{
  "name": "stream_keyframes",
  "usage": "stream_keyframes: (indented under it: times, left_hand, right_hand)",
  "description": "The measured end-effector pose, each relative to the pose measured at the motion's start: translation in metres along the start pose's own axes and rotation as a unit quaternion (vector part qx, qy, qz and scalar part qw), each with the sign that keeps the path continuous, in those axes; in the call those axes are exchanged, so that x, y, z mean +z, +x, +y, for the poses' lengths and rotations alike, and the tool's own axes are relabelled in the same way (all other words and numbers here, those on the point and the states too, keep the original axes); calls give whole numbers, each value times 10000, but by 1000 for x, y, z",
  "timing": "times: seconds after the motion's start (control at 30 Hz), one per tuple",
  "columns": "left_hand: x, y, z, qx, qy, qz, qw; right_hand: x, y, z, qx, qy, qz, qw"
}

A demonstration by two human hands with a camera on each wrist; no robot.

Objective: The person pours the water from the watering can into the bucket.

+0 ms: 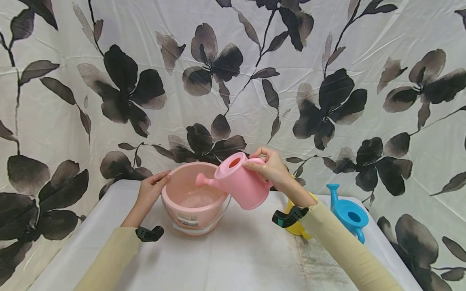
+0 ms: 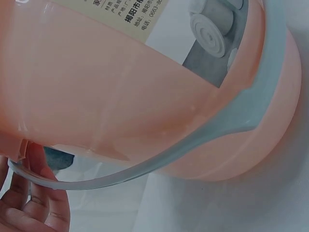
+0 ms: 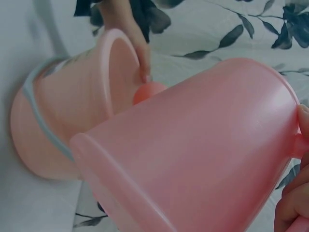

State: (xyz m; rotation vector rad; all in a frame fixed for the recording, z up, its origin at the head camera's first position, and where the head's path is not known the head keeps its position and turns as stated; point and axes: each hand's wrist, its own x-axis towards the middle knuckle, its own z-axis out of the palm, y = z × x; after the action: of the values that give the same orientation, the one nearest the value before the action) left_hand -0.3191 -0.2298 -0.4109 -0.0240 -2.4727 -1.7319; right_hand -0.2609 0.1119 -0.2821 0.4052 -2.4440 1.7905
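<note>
A light pink bucket (image 1: 171, 206) with a pale wire-like handle (image 2: 145, 166) and a label stands upright on the table. My left hand (image 1: 148, 193) holds its left rim, the fingers curled at the edge in the left wrist view. Raised to the bucket's right, a pink watering can (image 1: 249, 188) tilts left, its spout over the bucket's opening. My right hand (image 1: 271, 167) grips the can's handle, fingers wrapped round it in the right wrist view. Clear liquid seems to lie in the bucket's bottom; whether any is flowing from the spout I cannot tell.
On the right side of the white table (image 1: 233, 258) stands a blue watering can (image 1: 344, 214). A yellow item (image 1: 298, 229) is partly hidden behind my right wrist. Floral cloth (image 1: 255, 109) hangs behind and beside the table. A brownish stain marks the tabletop at right.
</note>
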Motion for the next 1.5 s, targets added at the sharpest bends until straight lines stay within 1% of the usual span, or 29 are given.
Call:
stream_keyframes:
  times: [0.47, 0.9, 1.23, 1.5]
  left_hand:
    - [-1, 1, 0, -18, -72, -27, 10000]
    - [-1, 2, 0, 49, -100, -28, 9999]
    - [0, 2, -1, 5, -92, -4, 10000]
    - [0, 1, -1, -27, -69, -21, 10000]
  right_hand:
    - [2, 2, -1, 7, 75, -31, 10000]
    - [2, 1, -1, 26, 13, -17, 10000]
    - [1, 1, -1, 53, -35, -34, 10000]
    - [2, -1, -3, 125, -125, 65, 9998]
